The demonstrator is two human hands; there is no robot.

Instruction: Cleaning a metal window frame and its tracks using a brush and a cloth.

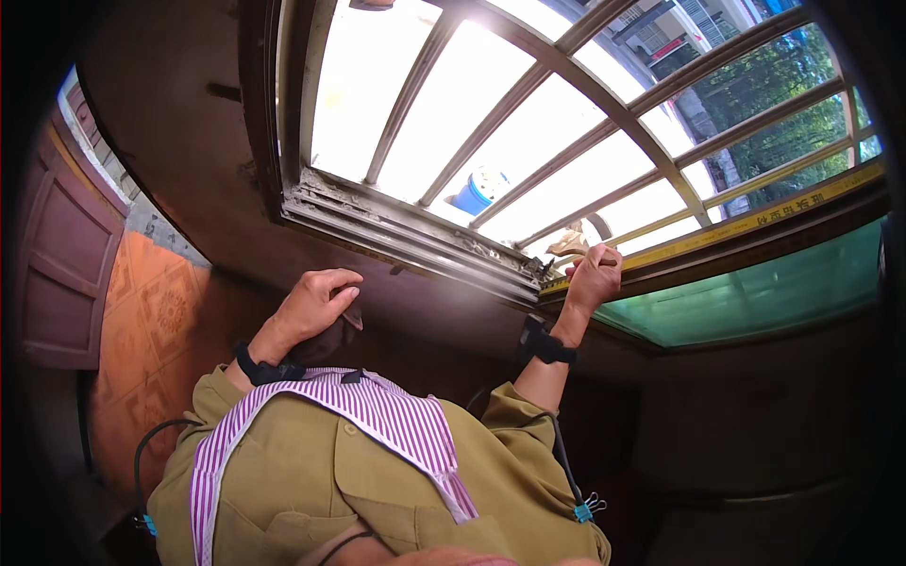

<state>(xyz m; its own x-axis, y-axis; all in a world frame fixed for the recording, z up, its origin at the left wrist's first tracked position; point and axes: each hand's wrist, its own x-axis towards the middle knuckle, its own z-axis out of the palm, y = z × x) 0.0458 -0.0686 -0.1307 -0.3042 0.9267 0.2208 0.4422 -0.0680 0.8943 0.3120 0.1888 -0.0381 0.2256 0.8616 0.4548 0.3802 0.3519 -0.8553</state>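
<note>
My right hand (595, 274) is closed round a thin brown-handled tool (609, 262) at the inner corner of the window's bottom rail. Its dark end seems to reach the track, but I cannot make out its kind. Beneath that hand runs the sliding-window track (425, 253), grey and dirty along its grooves. My left hand (316, 307) hovers apart from the window, fingers curled in and thumb close to them. A dark brown rounded thing (330, 341) shows just below it; whether the hand holds that is hidden. Black straps (269, 368) circle both wrists.
Window bars (500, 104) cross the opening ahead. A yellow-edged sash (764, 222) with a green pane (755, 288) stands on the right. Outside is a blue bucket (477, 193). To the left, a brown door (71, 255) stands by the orange tiled floor (156, 311).
</note>
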